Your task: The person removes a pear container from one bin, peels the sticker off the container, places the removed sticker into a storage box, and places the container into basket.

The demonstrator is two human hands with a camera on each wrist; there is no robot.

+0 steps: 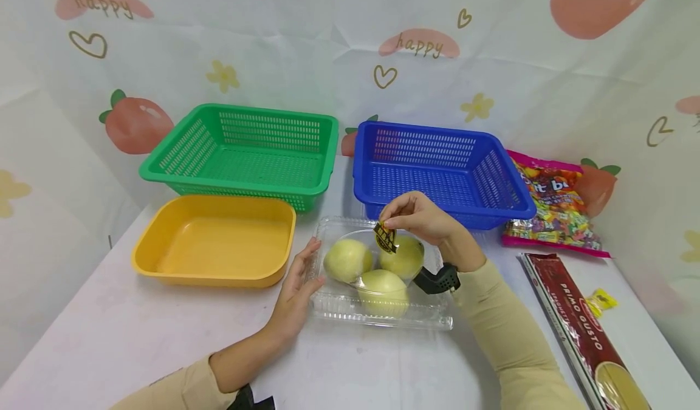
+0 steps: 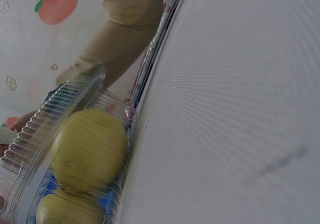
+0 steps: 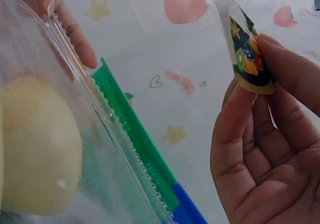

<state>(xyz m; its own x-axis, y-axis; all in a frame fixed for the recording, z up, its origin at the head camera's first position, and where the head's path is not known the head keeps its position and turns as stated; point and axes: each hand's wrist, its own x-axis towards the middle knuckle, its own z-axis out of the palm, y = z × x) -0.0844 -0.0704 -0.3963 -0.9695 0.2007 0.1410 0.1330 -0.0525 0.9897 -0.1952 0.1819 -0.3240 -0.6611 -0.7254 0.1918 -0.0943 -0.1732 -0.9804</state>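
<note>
A clear plastic clamshell container holds three pale yellow-green round fruits on the table. My left hand rests against its left side, the fingers fairly straight along the wall and the thumb at the rim. Above the lid, my right hand pinches a small black-and-gold sticker between thumb and forefinger. In the right wrist view the sticker shows a fruit picture and hangs curved, raised off the lid. Two of the fruits appear through the plastic in the left wrist view.
Behind the container stand a green basket and a blue basket. A yellow tray sits at left. To the right lie a candy bag, a red spaghetti pack and a small yellow-wrapped candy.
</note>
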